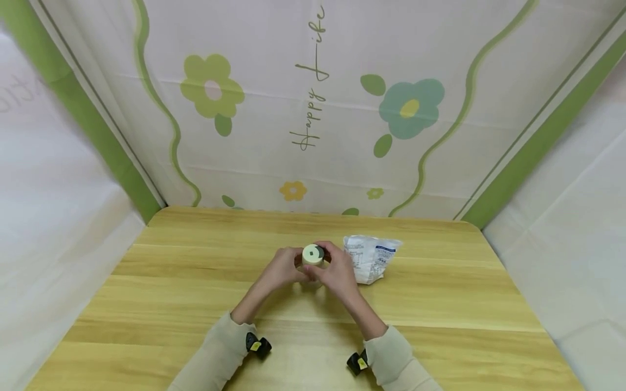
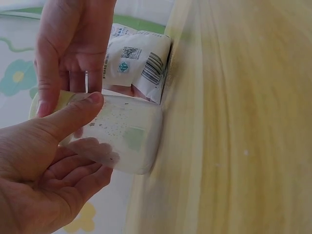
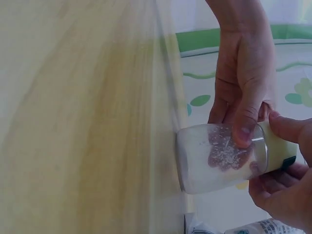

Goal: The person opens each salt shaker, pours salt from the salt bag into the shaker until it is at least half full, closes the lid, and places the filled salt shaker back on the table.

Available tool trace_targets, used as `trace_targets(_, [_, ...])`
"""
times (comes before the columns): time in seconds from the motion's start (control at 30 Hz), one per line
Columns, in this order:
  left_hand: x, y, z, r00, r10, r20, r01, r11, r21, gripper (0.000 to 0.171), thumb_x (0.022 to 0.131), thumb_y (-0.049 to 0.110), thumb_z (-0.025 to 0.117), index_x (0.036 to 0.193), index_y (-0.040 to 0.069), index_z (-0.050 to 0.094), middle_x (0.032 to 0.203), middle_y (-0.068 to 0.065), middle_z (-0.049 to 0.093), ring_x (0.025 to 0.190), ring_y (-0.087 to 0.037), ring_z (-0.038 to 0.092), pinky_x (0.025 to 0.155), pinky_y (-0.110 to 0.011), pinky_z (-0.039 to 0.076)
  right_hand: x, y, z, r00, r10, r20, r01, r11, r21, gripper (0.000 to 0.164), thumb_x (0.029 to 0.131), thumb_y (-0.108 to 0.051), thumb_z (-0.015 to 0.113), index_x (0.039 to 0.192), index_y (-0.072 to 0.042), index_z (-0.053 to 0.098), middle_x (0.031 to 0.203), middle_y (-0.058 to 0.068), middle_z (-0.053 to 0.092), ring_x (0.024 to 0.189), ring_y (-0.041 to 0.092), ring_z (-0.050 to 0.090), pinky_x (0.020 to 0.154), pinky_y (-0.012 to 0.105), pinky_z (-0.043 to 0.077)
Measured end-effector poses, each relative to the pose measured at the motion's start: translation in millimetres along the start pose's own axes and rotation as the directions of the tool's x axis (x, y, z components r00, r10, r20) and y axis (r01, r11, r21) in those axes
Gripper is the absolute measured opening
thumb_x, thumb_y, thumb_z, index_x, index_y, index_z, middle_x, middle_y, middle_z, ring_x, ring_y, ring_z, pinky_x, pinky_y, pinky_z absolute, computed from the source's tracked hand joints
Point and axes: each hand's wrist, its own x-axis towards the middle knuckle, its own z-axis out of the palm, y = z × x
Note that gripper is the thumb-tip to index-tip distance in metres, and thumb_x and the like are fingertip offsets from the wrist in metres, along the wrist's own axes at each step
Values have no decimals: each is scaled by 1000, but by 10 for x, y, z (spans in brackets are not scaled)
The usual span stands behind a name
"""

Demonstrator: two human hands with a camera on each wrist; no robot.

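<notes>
The white cloth backdrop printed with flowers [image 1: 264, 32] rises behind the pale wood-grain bench [image 1: 195, 304]. Over the far half of that bench I have both bare hands at work on one container. The left hand [image 1: 282, 267] holds its body, thumb on one side and fingers wrapped to the other; the right hand [image 1: 339, 271] has fingers and thumb curled round the top.

Just beside the right hand stands a white printed soft packet [image 1: 367, 258]. Its walls hide whatever is inside, and I cannot tell whether it is sealed.

Between the hands is the clear cylindrical jar [image 3: 200, 156], upright, its base apparently on the bench. I make out fingers through its wall and no obvious fill, so I take it to be nearly empty.

On its mouth sits a round cream lid with a dark green patch [image 1: 310, 256]; how tight it is, I cannot tell. I judge the lid to be the part being worked. I would brace the body with the left hand without squeezing, turn from the lid's rim, and hold the lid level so the thread doesn't bind.

Smallest are pale flecks [image 3: 234, 153] on the jar wall, residue or print, I cannot say.
</notes>
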Motion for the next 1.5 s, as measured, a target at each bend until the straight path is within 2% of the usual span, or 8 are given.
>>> trace_targets(0.13, [-10,-24,12,1000,3,9,-3,1000,14,40,75,12,87,110,3,72,107,-9,75,98,-19,70,85,-31,58,7,15,-47,997,-30,70,30,1000,5,50,81,-5,81,127,-2,62,124,15,68,120,31,64,102,42,51])
trace_targets(0.37, [-10,-22,13,1000,20,10,-20,1000,23,37,76,13,87,108,5,72,106,-9,75,96,-17,69,84,-32,58,19,31,-97,990,-55,132,63,996,-57,55,85,-6,77,136,-3,57,131,18,65,123,34,62,100,44,52])
trace_targets(0.57, [8,1,8,1000,13,-9,-13,1000,21,39,77,13,85,111,2,71,107,-11,75,98,-21,71,86,-31,58,27,21,-70,995,-41,96,49,996,-77,67,79,-12,84,139,-7,55,134,18,63,122,34,62,100,45,52])
trace_targets(0.8, [0,12,-7,1000,16,0,-16,999,28,35,75,13,87,105,3,72,93,-6,74,76,-9,59,68,-20,50,17,25,-4,995,-96,4,96,988,-122,59,74,-12,88,127,-2,62,120,16,64,111,31,64,92,42,57])
trace_targets(1.0, [-7,-7,12,1000,19,9,-20,999,31,33,75,15,87,103,6,72,90,-2,73,71,-6,51,65,-18,45,2,27,-49,996,-76,38,78,995,-63,57,79,-6,83,131,-1,61,129,16,65,118,31,64,96,39,55])
trace_targets(1.2, [0,7,48,999,27,17,-28,999,37,32,77,15,86,105,8,72,97,-3,75,78,-6,59,73,-22,52,-7,30,-152,988,-80,134,91,993,-79,63,83,-2,77,142,-7,54,137,15,62,124,34,61,100,44,52])
trace_targets(1.33, [18,17,50,999,46,5,-46,998,33,36,78,15,85,109,5,72,105,-8,75,93,-15,69,83,-30,57,9,53,-162,990,-77,122,89,992,-94,67,81,-8,81,143,-8,53,134,17,64,120,36,63,98,45,53])
trace_targets(1.5, [-6,-26,38,998,68,-16,-67,997,34,36,74,9,85,107,0,71,103,-12,75,94,-22,71,82,-29,59,13,77,-67,994,-67,83,72,995,-65,63,78,-11,85,134,-3,58,129,16,66,119,33,64,97,42,54])
